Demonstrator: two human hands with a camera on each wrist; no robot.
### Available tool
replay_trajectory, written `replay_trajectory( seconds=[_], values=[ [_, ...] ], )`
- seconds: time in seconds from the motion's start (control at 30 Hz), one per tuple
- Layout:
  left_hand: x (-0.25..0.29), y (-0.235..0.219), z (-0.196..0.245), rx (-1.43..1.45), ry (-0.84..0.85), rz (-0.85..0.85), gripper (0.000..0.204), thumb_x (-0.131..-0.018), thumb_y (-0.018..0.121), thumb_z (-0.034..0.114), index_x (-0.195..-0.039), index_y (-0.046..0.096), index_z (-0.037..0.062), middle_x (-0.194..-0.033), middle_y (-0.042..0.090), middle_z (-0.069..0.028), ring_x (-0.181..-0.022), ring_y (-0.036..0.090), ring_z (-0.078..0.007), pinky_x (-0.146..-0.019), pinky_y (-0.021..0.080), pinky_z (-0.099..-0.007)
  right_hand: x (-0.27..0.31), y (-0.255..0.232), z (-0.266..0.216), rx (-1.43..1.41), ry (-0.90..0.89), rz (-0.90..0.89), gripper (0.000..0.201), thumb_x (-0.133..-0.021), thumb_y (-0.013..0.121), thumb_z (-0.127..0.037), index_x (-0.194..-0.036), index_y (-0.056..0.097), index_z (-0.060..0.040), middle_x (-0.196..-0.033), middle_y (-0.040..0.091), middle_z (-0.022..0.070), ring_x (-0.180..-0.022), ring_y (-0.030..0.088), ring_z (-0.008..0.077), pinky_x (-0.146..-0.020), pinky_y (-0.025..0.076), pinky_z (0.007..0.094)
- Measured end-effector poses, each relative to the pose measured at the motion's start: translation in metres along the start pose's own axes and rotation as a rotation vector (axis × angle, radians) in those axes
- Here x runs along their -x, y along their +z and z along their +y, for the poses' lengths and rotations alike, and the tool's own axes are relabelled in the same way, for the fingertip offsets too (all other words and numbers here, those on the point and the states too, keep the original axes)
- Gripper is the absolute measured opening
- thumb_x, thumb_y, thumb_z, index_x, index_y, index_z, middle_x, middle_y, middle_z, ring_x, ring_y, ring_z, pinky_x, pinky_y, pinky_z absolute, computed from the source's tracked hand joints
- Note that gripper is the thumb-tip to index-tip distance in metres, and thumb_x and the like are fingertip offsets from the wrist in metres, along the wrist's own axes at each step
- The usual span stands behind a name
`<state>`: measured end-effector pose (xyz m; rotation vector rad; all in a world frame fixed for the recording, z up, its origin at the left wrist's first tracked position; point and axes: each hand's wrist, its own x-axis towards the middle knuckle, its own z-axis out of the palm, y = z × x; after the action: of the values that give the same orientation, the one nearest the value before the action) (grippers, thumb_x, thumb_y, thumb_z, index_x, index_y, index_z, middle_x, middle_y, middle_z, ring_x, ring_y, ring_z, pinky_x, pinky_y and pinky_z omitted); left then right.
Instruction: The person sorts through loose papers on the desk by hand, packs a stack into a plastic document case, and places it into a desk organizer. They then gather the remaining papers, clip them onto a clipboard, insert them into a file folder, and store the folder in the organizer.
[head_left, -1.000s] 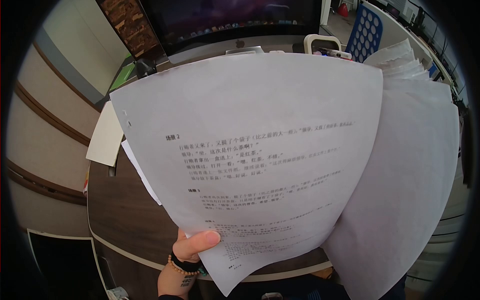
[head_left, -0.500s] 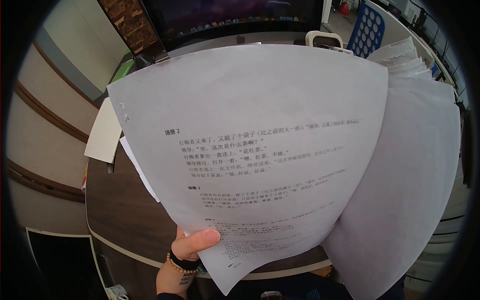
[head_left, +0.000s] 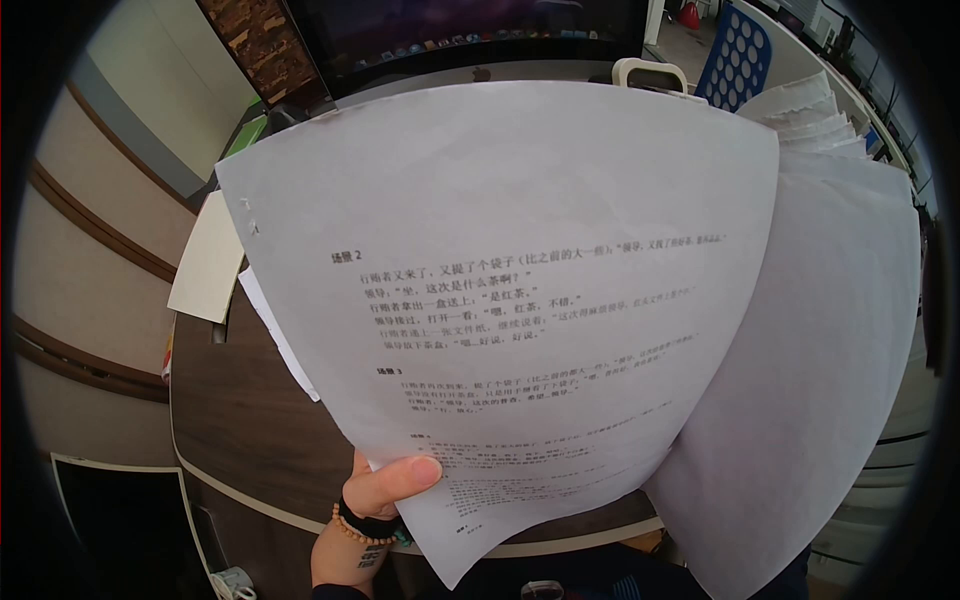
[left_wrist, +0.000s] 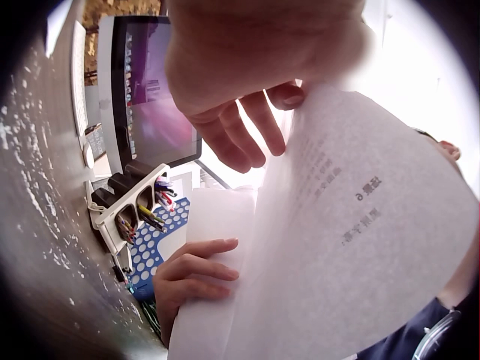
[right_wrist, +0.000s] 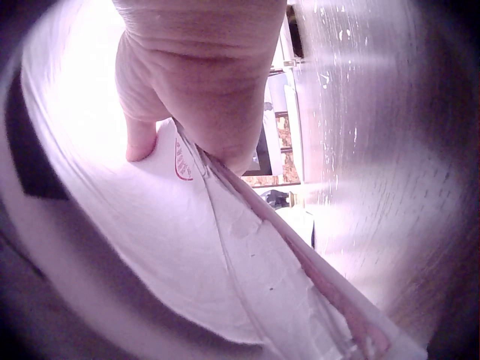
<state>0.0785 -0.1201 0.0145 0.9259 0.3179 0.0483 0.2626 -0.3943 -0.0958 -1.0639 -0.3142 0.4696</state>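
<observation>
A stapled document (head_left: 600, 400) with printed Chinese text is held up over the desk, its page bowed. My left hand (head_left: 380, 490) grips its lower left edge, thumb on the printed face. In the left wrist view the fingers (left_wrist: 236, 139) of that hand bend behind the paper. Turned-over sheets (head_left: 800, 330) hang down at the right. The page hides my right hand in the head view. In the right wrist view my right hand (right_wrist: 202, 82) holds the paper between thumb and fingers; the left wrist view shows its fingers (left_wrist: 202, 266) spread across the back.
Behind the document stands a monitor (head_left: 460, 50). A pen holder (left_wrist: 124, 214) is beside it in the left wrist view. A blue perforated chair back (head_left: 738, 60) is at the right. More papers (head_left: 210, 265) lie on the dark desk (head_left: 235, 390). A dark screen (head_left: 125, 530) is at lower left.
The document has risen slightly, covering more of the monitor's base and the things behind its top edge. Both page and left-hand grip otherwise look the same.
</observation>
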Motion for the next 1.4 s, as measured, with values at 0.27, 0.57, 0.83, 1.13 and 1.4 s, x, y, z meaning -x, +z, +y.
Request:
replay_trajectory(
  seconds=[0.27, 0.57, 0.83, 1.13, 1.4],
  values=[
    [-0.003, -0.003, 0.003, -0.023, 0.006, -0.038, 0.084, -0.066, 0.069, 0.018, -0.140, 0.033, -0.0037, -0.127, 0.052, -0.0240, -0.116, 0.053, -0.0347, -0.096, 0.045, -0.0465, -0.001, 0.000, 0.000, 0.005, 0.002, 0.009, 0.032, -0.090, 0.060, -0.042, -0.081, 0.055, -0.0119, -0.132, 0.050, 0.0140, -0.119, 0.041, 0.0224, -0.094, 0.035, 0.0369],
    [-0.006, -0.008, 0.004, -0.005, 0.022, -0.062, 0.085, -0.067, 0.070, 0.016, -0.141, 0.032, -0.0019, -0.129, 0.051, -0.0229, -0.117, 0.052, -0.0348, -0.097, 0.045, -0.0470, -0.001, 0.001, -0.001, 0.013, 0.002, 0.019, 0.032, -0.090, 0.060, -0.042, -0.081, 0.055, -0.0117, -0.131, 0.050, 0.0139, -0.118, 0.041, 0.0222, -0.093, 0.036, 0.0367],
    [-0.011, -0.012, 0.003, 0.015, 0.067, -0.096, 0.083, -0.066, 0.064, 0.012, -0.141, 0.030, -0.0040, -0.130, 0.049, -0.0257, -0.116, 0.053, -0.0376, -0.096, 0.046, -0.0481, -0.001, 0.003, -0.001, 0.018, 0.009, 0.026, 0.031, -0.090, 0.060, -0.041, -0.081, 0.055, -0.0116, -0.131, 0.050, 0.0139, -0.117, 0.041, 0.0221, -0.093, 0.036, 0.0366],
    [-0.012, -0.015, 0.006, 0.003, 0.026, -0.054, 0.087, -0.065, 0.070, 0.016, -0.141, 0.031, -0.0012, -0.130, 0.050, -0.0221, -0.118, 0.051, -0.0350, -0.098, 0.043, -0.0470, 0.003, 0.002, 0.002, 0.022, 0.034, 0.044, 0.031, -0.090, 0.060, -0.041, -0.082, 0.055, -0.0114, -0.130, 0.051, 0.0138, -0.117, 0.042, 0.0219, -0.092, 0.036, 0.0364],
    [-0.005, -0.012, 0.003, 0.057, 0.013, -0.073, 0.084, -0.067, 0.068, 0.014, -0.140, 0.031, -0.0034, -0.131, 0.049, -0.0236, -0.119, 0.051, -0.0354, -0.097, 0.044, -0.0466, 0.018, 0.000, 0.005, 0.022, 0.057, 0.062, 0.031, -0.090, 0.061, -0.041, -0.082, 0.055, -0.0113, -0.130, 0.051, 0.0138, -0.116, 0.042, 0.0218, -0.092, 0.036, 0.0362]
  ],
)
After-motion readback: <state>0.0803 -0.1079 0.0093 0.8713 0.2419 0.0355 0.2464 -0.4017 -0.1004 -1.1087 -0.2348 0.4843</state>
